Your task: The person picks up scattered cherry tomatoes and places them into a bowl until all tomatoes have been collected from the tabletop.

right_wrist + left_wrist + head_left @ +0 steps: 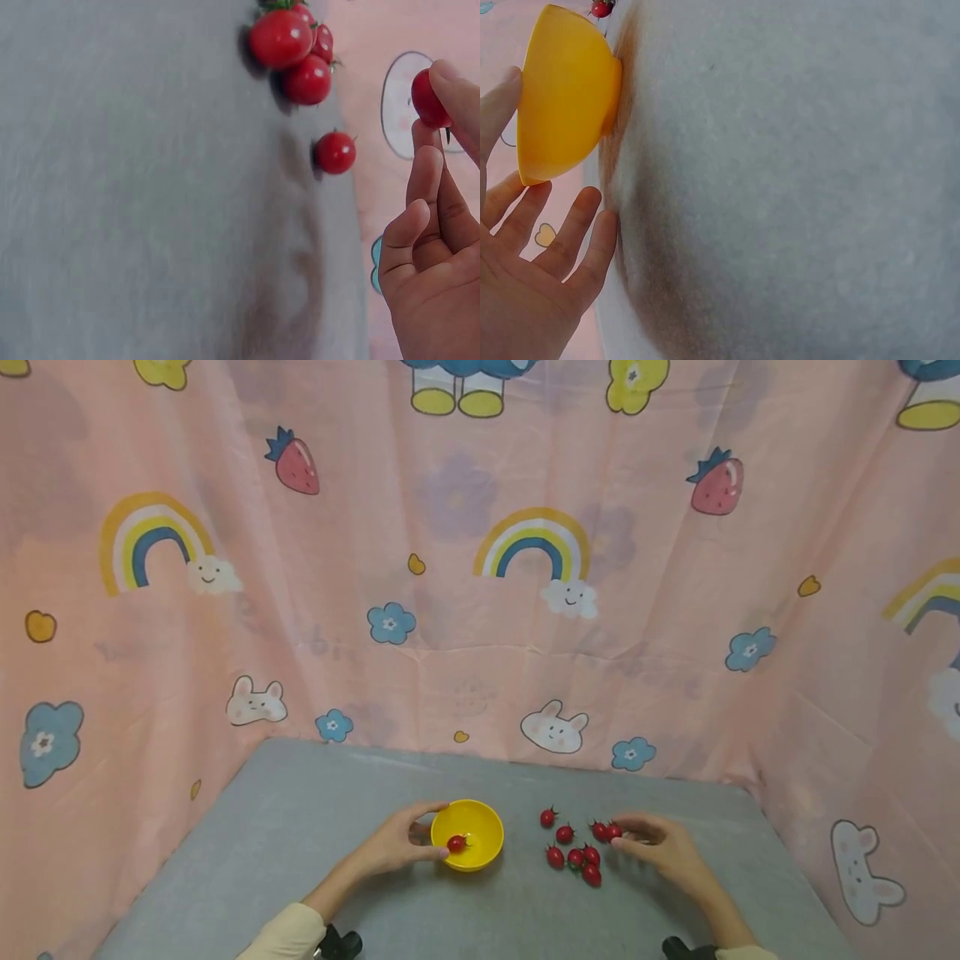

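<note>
A yellow bowl (482, 827) stands on the table with one cherry tomato (457, 843) inside. My left hand (388, 845) holds the bowl by its left side, thumb and fingers spread at the rim; the left wrist view shows the bowl's outer wall (566, 97) against them. Over on the right, my right hand (666, 850) pinches a red cherry tomato (430, 99) between thumb and fingertips, above the table in the right wrist view. Close by the hand lies another cherry tomato (599, 832), and several more cherry tomatoes (555, 857) are grouped to its left, green stems on.
A grey cloth covers the table (360, 777). Behind it and at the sides hangs a pink curtain (450, 685) printed with rainbows, rabbits and flowers. Dark wrist straps (341, 942) show at the bottom of the head view.
</note>
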Action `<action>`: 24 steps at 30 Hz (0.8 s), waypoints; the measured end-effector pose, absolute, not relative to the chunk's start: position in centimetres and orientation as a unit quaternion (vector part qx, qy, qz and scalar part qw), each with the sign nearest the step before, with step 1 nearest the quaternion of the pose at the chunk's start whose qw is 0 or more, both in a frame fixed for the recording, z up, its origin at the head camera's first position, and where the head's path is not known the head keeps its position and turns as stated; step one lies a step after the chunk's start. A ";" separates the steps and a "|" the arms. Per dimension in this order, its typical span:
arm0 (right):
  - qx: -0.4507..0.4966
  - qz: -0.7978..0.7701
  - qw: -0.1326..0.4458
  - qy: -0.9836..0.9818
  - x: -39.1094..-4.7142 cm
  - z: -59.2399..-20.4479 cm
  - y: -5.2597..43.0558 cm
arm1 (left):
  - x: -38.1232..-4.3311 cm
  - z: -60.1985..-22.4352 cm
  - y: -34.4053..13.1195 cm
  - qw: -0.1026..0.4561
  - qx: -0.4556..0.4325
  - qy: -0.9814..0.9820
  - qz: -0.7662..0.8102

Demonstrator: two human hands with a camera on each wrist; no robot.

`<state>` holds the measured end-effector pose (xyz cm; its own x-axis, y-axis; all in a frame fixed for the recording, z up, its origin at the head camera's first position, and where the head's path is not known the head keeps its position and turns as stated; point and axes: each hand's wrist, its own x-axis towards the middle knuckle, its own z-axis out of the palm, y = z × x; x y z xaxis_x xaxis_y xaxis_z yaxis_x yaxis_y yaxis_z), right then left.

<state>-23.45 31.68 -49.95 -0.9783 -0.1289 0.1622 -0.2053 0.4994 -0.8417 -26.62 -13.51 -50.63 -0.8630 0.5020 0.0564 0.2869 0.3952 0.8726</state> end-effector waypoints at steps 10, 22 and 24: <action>0.098 0.495 0.056 -0.861 -24.0 -49.5 29.6 | -26.7 -50.9 -13.6 0.101 0.243 0.830 0.492; 0.119 0.537 0.051 -0.833 -24.7 -49.0 26.9 | -26.4 -50.4 -13.5 0.108 0.232 0.827 0.501; 0.128 0.547 0.049 -0.826 -24.8 -49.0 26.5 | -26.4 -50.3 -13.4 0.109 0.229 0.828 0.500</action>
<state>-24.78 26.49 -49.04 -0.9623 -0.1580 0.2216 -0.2657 0.3693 -0.8905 -26.43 -13.43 -50.35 -0.8714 0.4882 0.0488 0.2708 0.3955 0.8776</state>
